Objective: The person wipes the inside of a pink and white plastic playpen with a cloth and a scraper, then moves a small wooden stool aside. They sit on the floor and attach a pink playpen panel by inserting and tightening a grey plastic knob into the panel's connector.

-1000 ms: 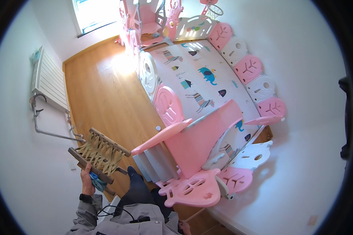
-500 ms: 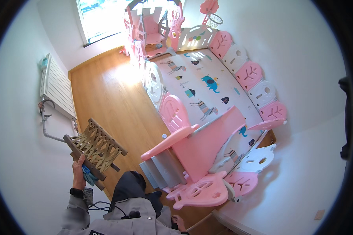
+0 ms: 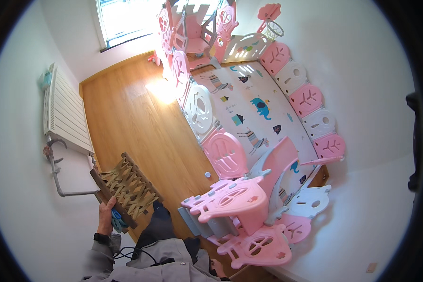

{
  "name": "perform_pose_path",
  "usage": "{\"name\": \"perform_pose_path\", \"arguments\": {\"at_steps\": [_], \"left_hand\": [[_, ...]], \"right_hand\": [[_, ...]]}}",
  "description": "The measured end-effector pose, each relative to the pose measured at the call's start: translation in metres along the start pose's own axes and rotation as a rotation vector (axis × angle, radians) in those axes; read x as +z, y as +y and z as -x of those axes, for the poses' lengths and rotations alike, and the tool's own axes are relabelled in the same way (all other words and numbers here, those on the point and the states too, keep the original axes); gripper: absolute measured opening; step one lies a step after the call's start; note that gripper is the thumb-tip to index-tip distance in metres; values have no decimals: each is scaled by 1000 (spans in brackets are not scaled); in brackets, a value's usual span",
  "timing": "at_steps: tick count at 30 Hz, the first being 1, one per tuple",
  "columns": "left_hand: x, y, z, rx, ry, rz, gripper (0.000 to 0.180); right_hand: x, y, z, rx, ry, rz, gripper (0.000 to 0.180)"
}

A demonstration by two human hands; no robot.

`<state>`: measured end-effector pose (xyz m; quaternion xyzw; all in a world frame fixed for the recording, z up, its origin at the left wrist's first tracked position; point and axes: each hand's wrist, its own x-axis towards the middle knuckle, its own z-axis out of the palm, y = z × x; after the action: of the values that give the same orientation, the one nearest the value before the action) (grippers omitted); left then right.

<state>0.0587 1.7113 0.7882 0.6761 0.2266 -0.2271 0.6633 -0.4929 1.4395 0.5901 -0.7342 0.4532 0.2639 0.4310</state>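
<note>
My left hand (image 3: 106, 217) is wrapped round the dark wooden side rail of a folding stool (image 3: 132, 189). Tan straps criss-cross between its rails, and I carry it off the floor at my left side. A crumpled blue-green thing (image 3: 119, 223), perhaps cloth, sits at the stool's near end beside my fingers; how it is held I cannot see. Low in the picture, by my right hip, shows part of my right hand (image 3: 217, 268). Its fingers are mostly hidden, and nothing is visible in it.
A pink toddler slide (image 3: 237, 199) with grey steps stands on my right. Pink and white fence panels (image 3: 199, 109) enclose a patterned play mat (image 3: 239, 96). On my left a white radiator (image 3: 66, 110) and its pipe line the wall. A small round lid-like object (image 3: 208, 175) lies on the wooden floor.
My viewpoint has moved, and the slide now shows from another angle. The stool, still in my left hand, sits slightly lower and further right in view.
</note>
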Motion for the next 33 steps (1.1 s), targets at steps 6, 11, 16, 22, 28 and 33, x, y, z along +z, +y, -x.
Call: {"name": "perform_pose_path", "arguments": {"at_steps": [6, 11, 16, 22, 28, 33], "left_hand": [[-6, 44, -27, -11, -42, -1, 30], [-13, 69, -53, -10, -83, -51, 31], [-6, 94, -99, -8, -141, -65, 30], [17, 127, -164, -23, -87, -199, 32], [48, 157, -231, -34, -75, -185, 34], [45, 164, -282, -80, -88, -198, 40]], "right_hand": [[-25, -115, -17, -71, 49, -81, 35], [-16, -172, -46, -73, -35, -161, 30], [-8, -229, -53, 15, -30, -492, 30], [-16, -279, -87, 13, -41, -427, 31], [-40, -308, -144, 43, -73, -346, 32], [-67, -327, -175, -20, -111, -228, 33]]}}
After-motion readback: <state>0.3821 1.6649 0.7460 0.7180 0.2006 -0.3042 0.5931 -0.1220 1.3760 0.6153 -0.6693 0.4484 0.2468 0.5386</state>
